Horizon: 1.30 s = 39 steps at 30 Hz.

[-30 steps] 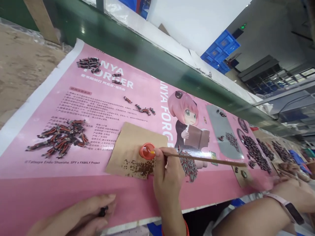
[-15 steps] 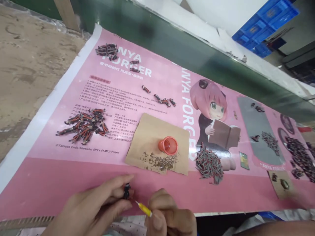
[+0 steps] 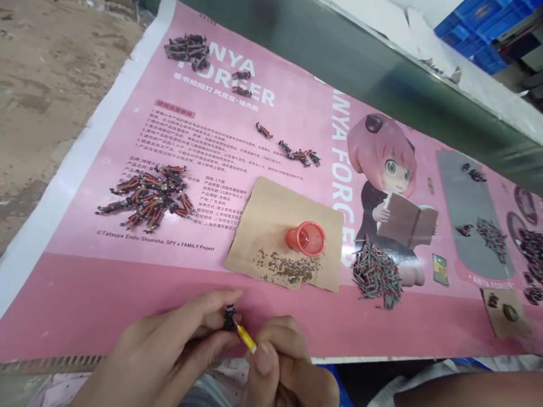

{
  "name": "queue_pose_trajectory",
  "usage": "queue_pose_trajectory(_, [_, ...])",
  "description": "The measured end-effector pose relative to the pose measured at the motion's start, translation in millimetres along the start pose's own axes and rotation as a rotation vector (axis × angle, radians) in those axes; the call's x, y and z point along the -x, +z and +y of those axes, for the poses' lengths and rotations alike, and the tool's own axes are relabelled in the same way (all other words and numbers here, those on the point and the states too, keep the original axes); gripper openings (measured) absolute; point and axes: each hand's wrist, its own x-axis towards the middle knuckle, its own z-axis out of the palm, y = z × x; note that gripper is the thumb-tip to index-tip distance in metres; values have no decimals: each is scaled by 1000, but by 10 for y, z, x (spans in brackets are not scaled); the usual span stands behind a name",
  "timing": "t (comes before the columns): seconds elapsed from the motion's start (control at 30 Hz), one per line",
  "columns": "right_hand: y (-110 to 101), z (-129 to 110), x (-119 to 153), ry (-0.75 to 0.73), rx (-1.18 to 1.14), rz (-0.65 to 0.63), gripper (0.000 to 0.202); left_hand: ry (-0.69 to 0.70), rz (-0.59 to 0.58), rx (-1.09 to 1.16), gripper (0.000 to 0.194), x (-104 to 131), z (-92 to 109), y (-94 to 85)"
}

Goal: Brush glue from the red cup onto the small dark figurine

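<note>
The tiny black figure part [image 3: 229, 317], mostly hidden, is pinched in the left hand [image 3: 169, 356] at the pink poster's [image 3: 106, 305] near edge, touched by the yellow-tipped brush [image 3: 245, 338] gripped by the right hand [image 3: 288, 373], beyond which the small orange cap [image 3: 306, 239] holds clear reddish liquid.

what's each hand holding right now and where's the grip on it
The left hand pinches a small black part between thumb and fingertips, by its sides. The right hand has its grip on a thin brush just behind its yellow tip.
</note>
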Motion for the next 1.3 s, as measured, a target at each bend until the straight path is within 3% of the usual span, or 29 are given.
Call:
queue_pose_trajectory(0.1, [-356, 127, -478, -3, 29, -53, 23, -9, 5, -28, 37, -11, 29, 22])
queue_pose_trajectory(0.27, [-1329, 519, -1672, 17, 50, -85, 30, -21, 7, -39, 38, -43, 75, 14])
queue_pose_trajectory(0.37, [-1750, 719, -2149, 29, 89, -76, 29, -36, 11, -47, 39, -29, 80, -19])
queue_pose_trajectory(0.47, [-2052, 896, -2451, 47, 174, -84, 31, -51, -6, -22, 39, -9, 88, -78])
queue_pose_trajectory(0.53, [-2241, 1032, -2597, 61, 240, -89, 54, -41, -47, 44, 37, -12, 101, -124])
queue_pose_trajectory(0.6, [-2424, 1184, -2690, 69, 280, -91, 64, -17, -97, 131, 33, -30, 117, -160])
queue_pose_trajectory(0.77, [-2768, 1499, -2675, 59, 305, -67, 56, 27, -143, 206, 23, -65, 141, -179])
queue_pose_trajectory(0.93, [-2850, 1533, -2550, 49, 337, -5, 72, 81, -107, 142, 26, -39, 146, -180])
queue_pose_trajectory(1.07, [-2675, 1333, -2297, 12, 290, 69, 78, 56, -123, 121, 32, -32, 101, -180])
queue_pose_trajectory(1.13, [-2476, 1183, -2037, -11, 229, 98, 62, 22, -116, 149, 33, -38, 87, -178])
queue_pose_trajectory(1.23, [-1996, 963, -1506, 0, 143, 67, 7, 42, -79, 147, 30, -58, 114, -174])
queue_pose_trajectory(1.3, [-1588, 844, -1129, 14, 106, 22, 27, 78, -63, 127, 24, -70, 146, -170])
